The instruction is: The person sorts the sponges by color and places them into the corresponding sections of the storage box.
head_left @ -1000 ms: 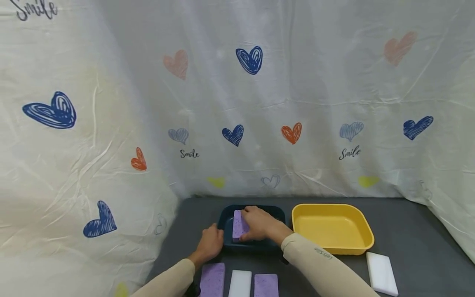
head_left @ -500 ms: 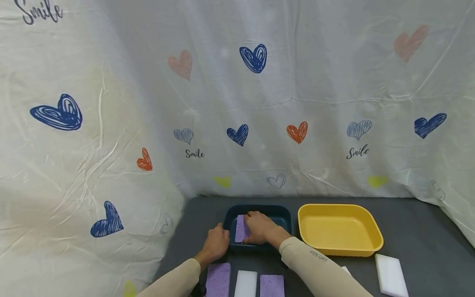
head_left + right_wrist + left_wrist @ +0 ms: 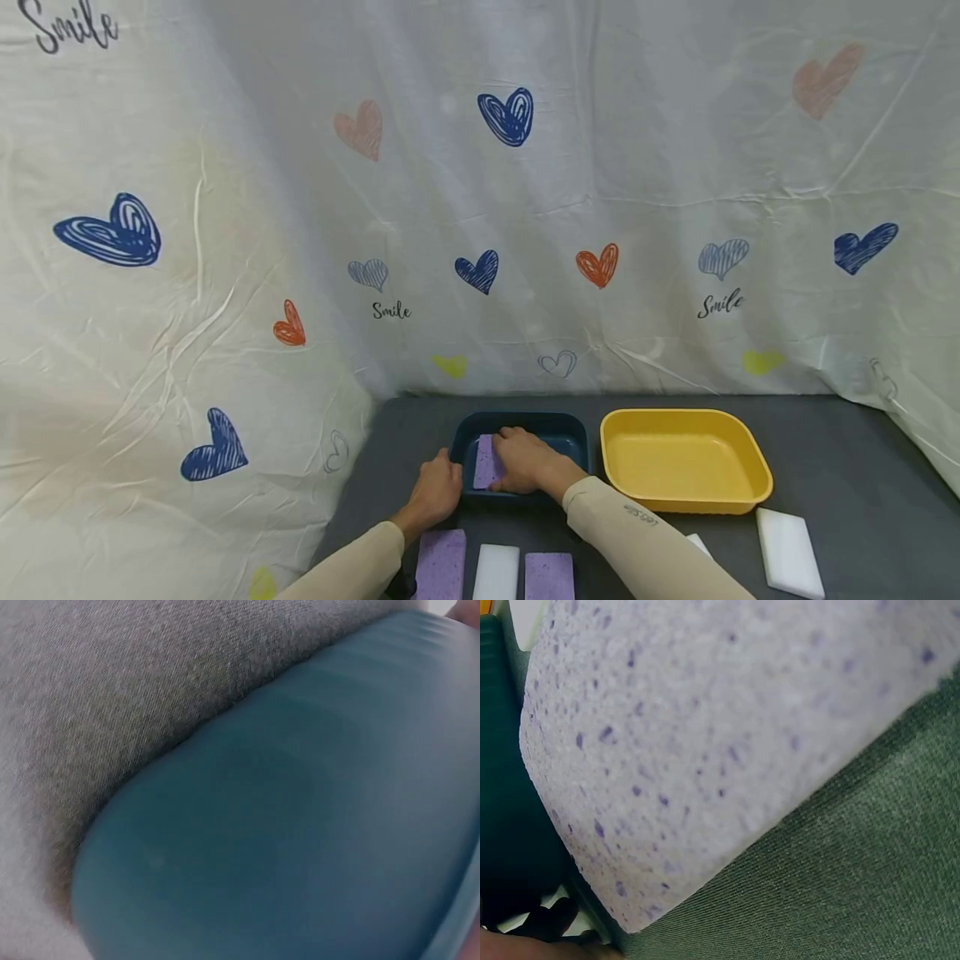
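Note:
My right hand (image 3: 531, 462) grips a purple speckled sponge (image 3: 485, 465) inside the dark blue tray (image 3: 555, 427), toward the tray's left side. The hand covers the sponge's right part. At the tray's left wall, my left hand (image 3: 437, 487) holds the rim; its fingertips are hard to see. The left wrist view is mostly filled by a purple speckled sponge (image 3: 705, 750) on the table, with the tray's wall (image 3: 514, 772) beside it. Close up in the right wrist view is the outer wall of the blue tray (image 3: 262, 825).
A yellow tray (image 3: 686, 467) stands right of the blue one. Along the front lie purple sponges (image 3: 441, 565) and a white sponge (image 3: 496, 573). Another white sponge (image 3: 791, 554) lies at the right, and a white corner (image 3: 698, 543) shows behind my right sleeve. A heart-printed curtain (image 3: 420, 208) hangs behind.
The purple sponge in the tray has come slightly nearer to me with my right hand on it. My left hand stays at the tray's left rim. The head view has shifted a little.

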{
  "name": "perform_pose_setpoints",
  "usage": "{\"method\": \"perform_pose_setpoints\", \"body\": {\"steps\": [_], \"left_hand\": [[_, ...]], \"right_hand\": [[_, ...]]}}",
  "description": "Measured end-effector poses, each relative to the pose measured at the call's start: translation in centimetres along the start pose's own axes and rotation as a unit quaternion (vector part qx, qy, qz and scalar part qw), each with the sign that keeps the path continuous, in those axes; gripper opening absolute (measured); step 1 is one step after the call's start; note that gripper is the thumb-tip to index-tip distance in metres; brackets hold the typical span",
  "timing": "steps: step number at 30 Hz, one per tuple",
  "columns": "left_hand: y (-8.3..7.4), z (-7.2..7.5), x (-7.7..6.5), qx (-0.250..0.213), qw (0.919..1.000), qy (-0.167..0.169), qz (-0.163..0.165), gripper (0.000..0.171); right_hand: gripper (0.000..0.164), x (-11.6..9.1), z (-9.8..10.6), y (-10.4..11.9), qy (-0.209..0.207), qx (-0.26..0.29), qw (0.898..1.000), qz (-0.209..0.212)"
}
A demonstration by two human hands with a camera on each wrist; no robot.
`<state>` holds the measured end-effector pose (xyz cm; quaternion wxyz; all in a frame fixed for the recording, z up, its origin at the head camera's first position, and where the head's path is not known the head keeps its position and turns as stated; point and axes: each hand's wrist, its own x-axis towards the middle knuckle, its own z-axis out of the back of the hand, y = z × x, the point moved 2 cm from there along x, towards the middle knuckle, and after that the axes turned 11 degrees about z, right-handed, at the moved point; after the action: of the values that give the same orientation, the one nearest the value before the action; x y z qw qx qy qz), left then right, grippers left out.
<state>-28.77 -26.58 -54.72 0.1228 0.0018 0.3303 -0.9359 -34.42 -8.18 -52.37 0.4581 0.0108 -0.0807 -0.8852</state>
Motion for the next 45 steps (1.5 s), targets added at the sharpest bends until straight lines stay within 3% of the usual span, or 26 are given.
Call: {"method": "perform_pose_setpoints", "body": {"steps": [4,8,19,30,32,35,39,45], "left_hand": [[-0.6,0.3,-0.6,-0.008,1.0,-0.003,-0.005,0.054],[-0.4,0.2,-0.5,-0.021,0.9995,-0.01,-0.02,0.056],[0.3,-0.3,-0.3,-0.025,0.9996,0.002,0.012,0.054],[0.0,0.0,-0.2,-0.022,0.9997,-0.009,0.003,0.053],[0.2,-0.1,0.0,-0.024,0.9995,-0.019,-0.012,0.051],[1.9,-1.3,1.5,-0.012,0.9985,-0.036,-0.04,0.052],[2.7,-1.7,2.1,-0.022,0.998,-0.04,-0.044,0.054],[1.5,-0.9,1.1,-0.029,0.9989,-0.023,-0.029,0.054]], "right_hand": [[0.086,-0.5,0.2,-0.4,0.012,0.002,1.0,-0.002],[0.087,-1.1,1.1,-0.6,0.012,0.011,1.0,0.004],[0.086,-3.8,3.2,-1.0,-0.005,0.05,0.999,-0.005],[0.087,-6.8,5.9,-0.9,-0.01,0.048,0.999,-0.003],[0.087,-7.4,6.4,-0.9,-0.012,0.049,0.999,-0.001],[0.087,-8.4,7.1,-0.9,-0.013,0.045,0.999,0.004],[0.087,-9.5,8.0,-0.7,-0.011,0.046,0.999,0.012],[0.087,-11.0,8.5,-0.7,-0.012,0.04,0.999,0.021]]}}
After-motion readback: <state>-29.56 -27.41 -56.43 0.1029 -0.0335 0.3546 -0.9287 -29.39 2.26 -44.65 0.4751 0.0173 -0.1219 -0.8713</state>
